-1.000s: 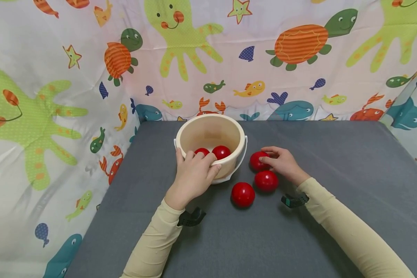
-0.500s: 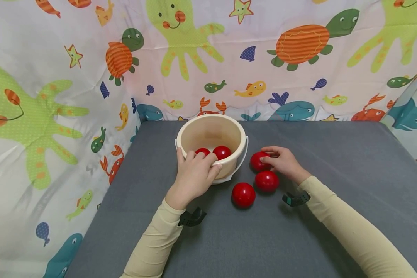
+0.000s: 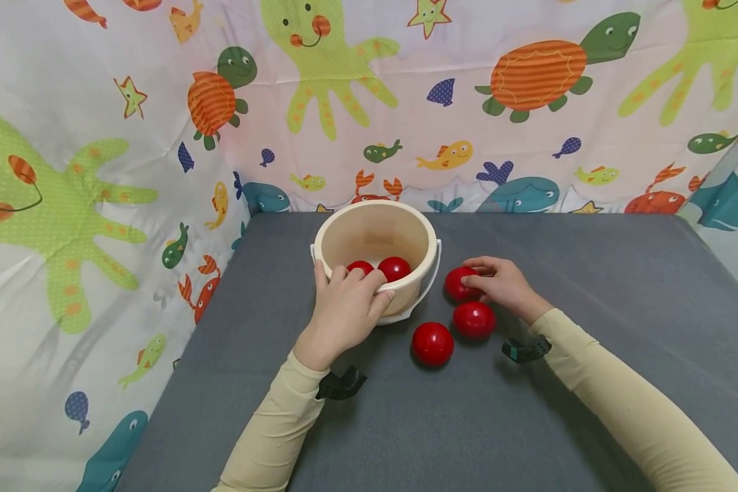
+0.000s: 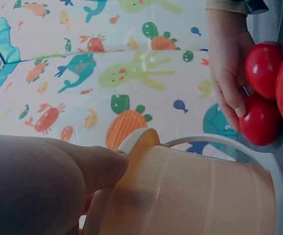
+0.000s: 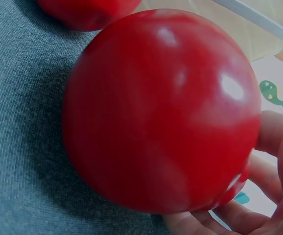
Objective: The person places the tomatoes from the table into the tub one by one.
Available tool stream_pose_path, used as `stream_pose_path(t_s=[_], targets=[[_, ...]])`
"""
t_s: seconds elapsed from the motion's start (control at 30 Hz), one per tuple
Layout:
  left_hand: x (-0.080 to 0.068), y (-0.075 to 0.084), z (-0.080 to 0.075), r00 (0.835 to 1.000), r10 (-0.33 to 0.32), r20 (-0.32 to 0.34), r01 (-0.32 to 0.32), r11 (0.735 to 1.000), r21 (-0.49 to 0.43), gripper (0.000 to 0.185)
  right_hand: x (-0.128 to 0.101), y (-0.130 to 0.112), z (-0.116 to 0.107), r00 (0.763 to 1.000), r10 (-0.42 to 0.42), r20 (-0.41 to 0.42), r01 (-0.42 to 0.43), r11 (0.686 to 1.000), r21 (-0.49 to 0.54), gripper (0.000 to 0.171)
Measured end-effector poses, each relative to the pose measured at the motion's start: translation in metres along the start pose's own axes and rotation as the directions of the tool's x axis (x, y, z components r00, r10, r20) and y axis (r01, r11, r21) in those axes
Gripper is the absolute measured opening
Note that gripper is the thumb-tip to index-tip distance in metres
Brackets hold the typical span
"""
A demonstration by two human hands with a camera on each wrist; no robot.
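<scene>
A cream bucket (image 3: 406,301) stands on the grey table with two shiny red balls (image 3: 395,269) inside. My left hand (image 3: 344,307) grips its near rim, fingers over the edge and thumb outside, as the left wrist view also shows. To the bucket's right, my right hand (image 3: 501,287) holds a red ball (image 3: 460,283) on the table between thumb and fingers. A second loose ball (image 3: 474,320) lies just in front of it and fills most of the right wrist view, largely hiding the held ball (image 5: 234,191). The third loose ball (image 3: 432,344) lies nearer, to the left.
The bucket's white handle (image 3: 430,277) hangs down on its right side. A curtain (image 3: 357,68) printed with sea animals rises behind the table (image 3: 590,287) and along its left side. Black straps (image 3: 341,384) sit on both wrists.
Hands, bucket and balls keep their places relative to one another. Only the head view has shifted very slightly.
</scene>
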State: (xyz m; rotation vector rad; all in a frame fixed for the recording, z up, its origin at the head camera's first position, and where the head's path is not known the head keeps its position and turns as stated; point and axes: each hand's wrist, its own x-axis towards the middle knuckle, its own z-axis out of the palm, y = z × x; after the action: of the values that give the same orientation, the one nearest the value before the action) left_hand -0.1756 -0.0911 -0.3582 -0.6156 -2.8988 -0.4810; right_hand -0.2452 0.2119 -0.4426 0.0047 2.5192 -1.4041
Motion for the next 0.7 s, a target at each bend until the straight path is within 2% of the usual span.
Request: stream_pose_path(t_s=[0.33,0.7], targets=[[-0.001,0.000,0.000,1.000,-0.001,-0.005,0.001,1.000,-0.002,0.022,0.000,-0.013,-0.015,1.000,0.009,-0.019,-0.008,0.999,0.035,0.054],[0.000,0.001,-0.001,1.000,0.000,-0.006,0.000,1.000,-0.006,0.022,-0.009,-0.066,-0.060,0.992,-0.059,-0.110,0.062,0.998,0.021,0.056]])
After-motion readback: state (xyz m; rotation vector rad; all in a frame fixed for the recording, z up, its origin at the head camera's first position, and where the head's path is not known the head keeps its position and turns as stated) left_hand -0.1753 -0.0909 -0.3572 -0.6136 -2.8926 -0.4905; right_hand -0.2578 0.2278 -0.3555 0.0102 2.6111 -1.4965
